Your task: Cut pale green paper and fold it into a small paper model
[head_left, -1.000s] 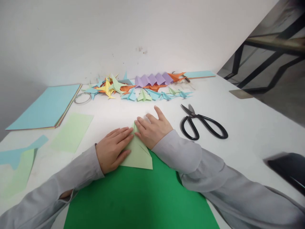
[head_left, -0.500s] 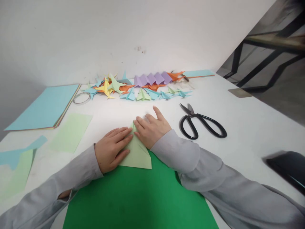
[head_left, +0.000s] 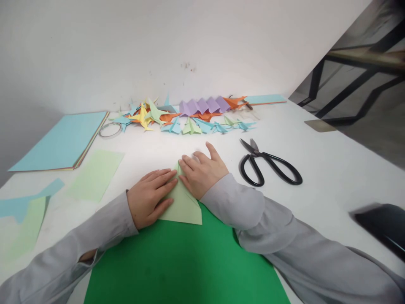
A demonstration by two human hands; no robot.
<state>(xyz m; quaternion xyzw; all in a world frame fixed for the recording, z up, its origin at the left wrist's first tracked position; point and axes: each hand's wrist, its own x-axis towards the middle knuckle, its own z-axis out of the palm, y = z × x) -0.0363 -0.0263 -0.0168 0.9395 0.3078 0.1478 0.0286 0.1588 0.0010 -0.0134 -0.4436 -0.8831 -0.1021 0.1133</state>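
A pale green sheet of folded paper (head_left: 181, 209), narrowing to a point at its far end, lies on a large green sheet (head_left: 183, 261). My left hand (head_left: 151, 197) rests flat over the paper's left side, fingers stretched toward the middle crease. From the other side my right hand (head_left: 204, 174) presses fingertips near the pointed tip, its other fingers spread and its index finger raised. Part of the paper's left side and right edge is hidden under the hands. Black-handled scissors (head_left: 257, 153) lie partly open to the right of my right hand.
Folded paper shapes in several colours, among them a purple pleated strip (head_left: 205, 106), line the wall. At left are a stack of coloured paper (head_left: 60, 141), a tape ring (head_left: 110, 136), a light green sheet (head_left: 96, 175) and paper scraps (head_left: 28, 207). A black object (head_left: 382, 226) sits far right.
Both hands stay in place on the folded paper. The whole view has shifted very slightly, and the flap beside my right hand looks a little flatter.
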